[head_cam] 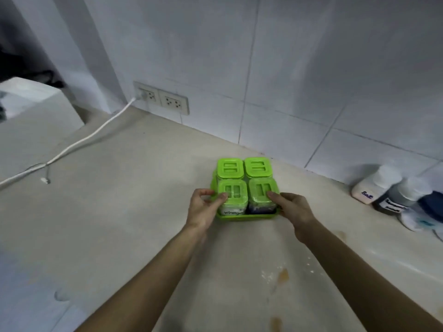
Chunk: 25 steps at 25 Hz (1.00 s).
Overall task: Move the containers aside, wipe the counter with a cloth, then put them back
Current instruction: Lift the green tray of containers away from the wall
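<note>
A green tray [242, 218] stands on the pale counter [134, 212] and carries several clear containers with green lids. The front left container [232, 196] has a label reading "Vinegar"; the front right container [262, 195] holds something dark. My left hand [203, 207] grips the tray's left side, thumb on the front left lid. My right hand [293, 209] grips the tray's right side, with a finger on the front right lid. No cloth is in view.
Labelled bottles stand at the right: a white "Salt" bottle [374, 185] and a dark one [398, 200], beside a blue and white bundle [429, 212]. A white cable [79, 142] runs from the wall sockets [163, 98] across the counter. Orange stains [282, 275] and crumbs mark the near counter.
</note>
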Each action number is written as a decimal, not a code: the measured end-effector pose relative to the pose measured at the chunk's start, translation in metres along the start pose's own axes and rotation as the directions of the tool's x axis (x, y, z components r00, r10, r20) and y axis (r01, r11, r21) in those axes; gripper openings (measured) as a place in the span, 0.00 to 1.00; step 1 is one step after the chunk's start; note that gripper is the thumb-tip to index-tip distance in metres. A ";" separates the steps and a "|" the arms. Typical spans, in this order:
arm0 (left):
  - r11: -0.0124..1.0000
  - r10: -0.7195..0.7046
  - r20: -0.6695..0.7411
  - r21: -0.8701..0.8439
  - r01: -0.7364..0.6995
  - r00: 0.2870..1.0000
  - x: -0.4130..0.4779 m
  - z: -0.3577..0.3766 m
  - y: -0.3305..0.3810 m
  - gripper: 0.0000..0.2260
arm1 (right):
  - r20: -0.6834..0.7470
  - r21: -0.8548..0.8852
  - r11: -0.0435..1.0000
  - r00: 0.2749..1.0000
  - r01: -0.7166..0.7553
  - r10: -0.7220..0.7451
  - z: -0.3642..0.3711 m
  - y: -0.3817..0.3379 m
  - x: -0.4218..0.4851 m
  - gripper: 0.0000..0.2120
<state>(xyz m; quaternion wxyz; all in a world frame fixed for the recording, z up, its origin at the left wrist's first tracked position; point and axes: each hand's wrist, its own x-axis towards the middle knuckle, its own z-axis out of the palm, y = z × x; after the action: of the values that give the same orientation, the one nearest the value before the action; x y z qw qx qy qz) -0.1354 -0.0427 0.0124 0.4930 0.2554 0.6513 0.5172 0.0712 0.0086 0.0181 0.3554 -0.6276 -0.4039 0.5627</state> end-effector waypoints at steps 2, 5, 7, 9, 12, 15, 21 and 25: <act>1.000 -0.007 -0.072 0.003 0.008 0.997 -0.013 -0.054 0.007 0.19 | 0.082 -0.017 1.000 0.997 0.002 -0.001 0.051 -0.002 -0.014 0.19; 0.999 -0.030 -0.171 -0.033 0.025 0.985 -0.035 -0.126 -0.002 0.18 | 0.239 -0.031 0.999 0.971 0.025 -0.017 0.117 -0.001 -0.041 0.09; 0.999 -0.043 -0.229 -0.036 0.036 0.972 -0.046 -0.159 -0.011 0.17 | 0.317 -0.053 0.998 0.948 0.042 -0.023 0.147 0.008 -0.050 0.12; 0.998 -0.051 -0.281 -0.049 0.038 0.958 -0.055 -0.187 -0.020 0.16 | 0.387 -0.075 0.995 0.922 0.068 -0.034 0.173 0.016 -0.056 0.15; 0.998 -0.057 -0.336 -0.058 0.040 0.940 -0.066 -0.213 -0.033 0.15 | 0.463 -0.082 0.992 0.885 0.094 -0.045 0.201 0.023 -0.062 0.16; 0.997 -0.059 -0.339 -0.075 0.036 0.939 -0.068 -0.222 -0.039 0.14 | 0.481 -0.081 0.991 0.875 0.107 -0.055 0.212 0.025 -0.067 0.16; 0.635 0.623 -0.357 0.750 -0.183 0.696 -0.079 -0.191 -0.027 0.13 | 0.467 -0.385 0.794 0.841 0.471 -0.272 0.181 0.028 -0.071 0.17; 0.371 0.678 0.109 0.804 -0.466 0.727 -0.086 -0.117 -0.028 0.10 | 0.474 -0.560 0.570 0.797 0.601 -0.375 0.098 0.037 -0.076 0.16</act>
<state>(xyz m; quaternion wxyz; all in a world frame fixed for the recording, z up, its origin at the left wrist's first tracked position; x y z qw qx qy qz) -0.2035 -0.1739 0.0162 0.0323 0.5905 0.7309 0.3406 -0.0256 -0.0765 0.0053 0.1734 -0.4802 -0.7905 0.3384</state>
